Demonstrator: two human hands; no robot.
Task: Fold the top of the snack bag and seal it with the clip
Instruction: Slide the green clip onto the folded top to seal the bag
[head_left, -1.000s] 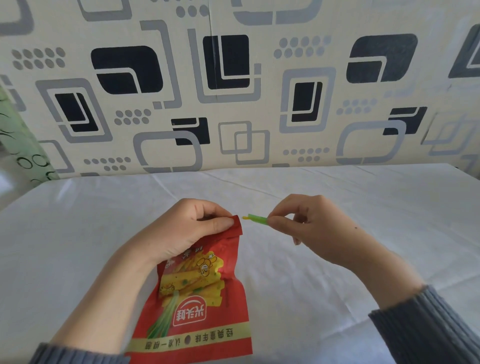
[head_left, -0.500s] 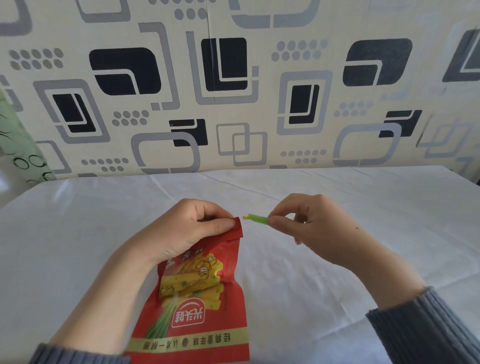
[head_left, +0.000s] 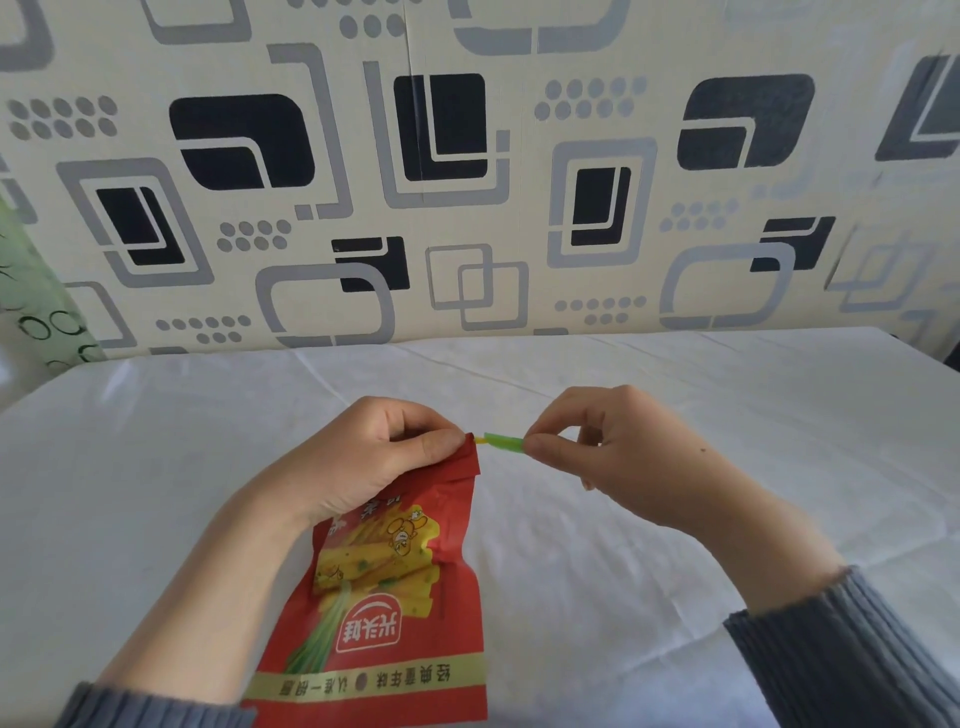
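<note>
A red snack bag (head_left: 384, 597) with yellow print lies on the white tablecloth, its top end pointing away from me. My left hand (head_left: 358, 457) pinches the folded top of the bag between thumb and fingers. My right hand (head_left: 618, 452) holds a thin green and yellow clip (head_left: 501, 441) by one end. The clip lies level, and its free tip touches the right corner of the bag's folded top. Most of the fold is hidden under my left hand.
A white cloth covers the table (head_left: 727, 415). A wall with black and grey patterned paper (head_left: 467, 182) rises right behind the table's far edge. A green patterned curtain (head_left: 26, 312) hangs at the far left.
My right hand has brought the clip leftward, closing the small gap to the bag's top corner. My left hand keeps its pinch on the fold.
</note>
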